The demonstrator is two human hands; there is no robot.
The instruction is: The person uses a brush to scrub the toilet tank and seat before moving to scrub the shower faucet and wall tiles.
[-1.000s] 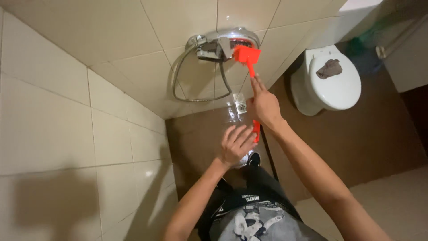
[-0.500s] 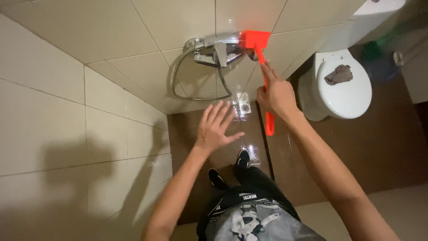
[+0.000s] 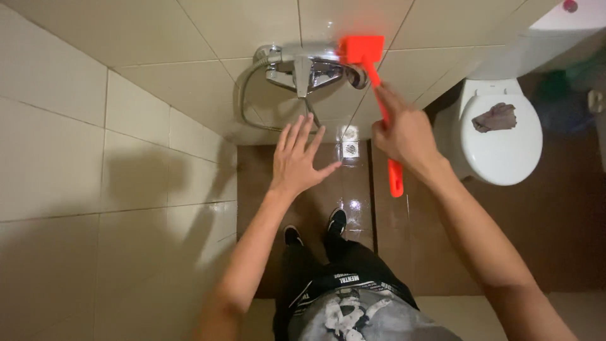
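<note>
Head view: my right hand point(image 3: 404, 134) keeps a clenched grip on the handle of an orange brush point(image 3: 372, 82), forefinger laid along it, the brush head pressed against the right end of the chrome shower mixer tap point(image 3: 303, 66) on the tiled wall point(image 3: 126, 76). My left hand point(image 3: 298, 161) is released, fingers spread, hovering below the tap and holding nothing. A metal hose point(image 3: 247, 95) loops from the tap. To the right stands a white toilet point(image 3: 505, 148) with a dark rag point(image 3: 497, 117) on its lid.
</note>
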